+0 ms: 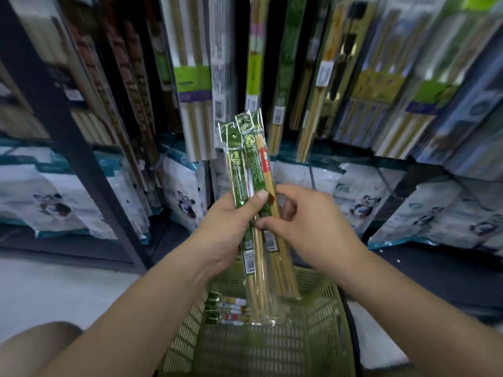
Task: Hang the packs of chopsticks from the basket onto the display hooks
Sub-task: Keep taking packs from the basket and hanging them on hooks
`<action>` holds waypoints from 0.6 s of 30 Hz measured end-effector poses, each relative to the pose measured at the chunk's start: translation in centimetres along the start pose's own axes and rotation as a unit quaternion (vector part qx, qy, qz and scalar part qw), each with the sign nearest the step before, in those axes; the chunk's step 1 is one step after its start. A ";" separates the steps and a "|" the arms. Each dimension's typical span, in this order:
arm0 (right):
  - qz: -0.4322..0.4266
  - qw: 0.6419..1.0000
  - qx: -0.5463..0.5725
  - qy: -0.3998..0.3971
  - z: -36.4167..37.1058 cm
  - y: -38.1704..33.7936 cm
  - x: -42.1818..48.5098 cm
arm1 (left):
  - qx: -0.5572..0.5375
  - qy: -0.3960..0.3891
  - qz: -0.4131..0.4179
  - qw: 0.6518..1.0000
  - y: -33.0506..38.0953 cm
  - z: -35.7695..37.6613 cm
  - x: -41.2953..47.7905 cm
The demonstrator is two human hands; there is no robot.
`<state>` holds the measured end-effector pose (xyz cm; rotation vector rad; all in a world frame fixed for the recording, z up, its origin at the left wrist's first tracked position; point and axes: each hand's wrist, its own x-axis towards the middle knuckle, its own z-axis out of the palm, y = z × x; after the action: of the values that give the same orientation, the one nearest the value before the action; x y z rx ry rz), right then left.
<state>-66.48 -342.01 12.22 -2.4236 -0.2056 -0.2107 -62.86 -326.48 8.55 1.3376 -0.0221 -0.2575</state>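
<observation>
- Packs (251, 170) stand near upright, hang-holes topmost, over the basket (324, 317).
- Left hand (231, 227) grips them; right hand (307, 224) pinches one.
- Shop racks (381, 77) behind, pale floor (54, 289).

Shop aisle: hanging packaged chopsticks (193, 85), barcode labels (219, 109), shopping basket (324, 330).

Chopstick packs (251, 170) gripped upright by left hand (231, 227), pinched by right hand (307, 227), above green basket (324, 322); hanging packs (193, 85) behind

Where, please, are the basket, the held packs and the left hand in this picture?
basket (326, 319): head view, on its right mesh wall.
held packs (255, 170): head view, on a green label.
left hand (227, 229): head view, on its back.
</observation>
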 end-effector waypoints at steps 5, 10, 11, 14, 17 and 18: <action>-0.020 0.997 -0.038 0.060 -3.1 -1.6 1.3 | 0.068 -0.043 0.058 0.995 4.4 0.9 1.9; 0.010 0.993 0.106 0.046 -6.0 -2.9 3.7 | 0.115 -0.066 0.136 0.982 7.9 1.0 3.1; 0.017 0.987 0.149 0.064 -6.7 -3.3 4.2 | 0.126 -0.067 0.149 0.979 8.2 1.0 3.2; 0.013 0.968 0.228 0.105 -8.7 -4.6 6.0 | 0.144 -0.071 0.182 0.970 8.8 1.6 3.4; 0.010 0.963 0.229 0.141 -9.7 -5.5 7.8 | 0.147 -0.061 0.191 0.969 9.4 2.3 3.5; 0.010 0.963 0.226 0.147 -9.9 -5.6 8.2 | 0.143 -0.057 0.193 0.969 9.6 2.5 3.6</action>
<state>-60.57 -343.47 24.87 -1.9121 -0.0822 -0.4581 -58.13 -327.58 17.93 1.5700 -0.4266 0.0029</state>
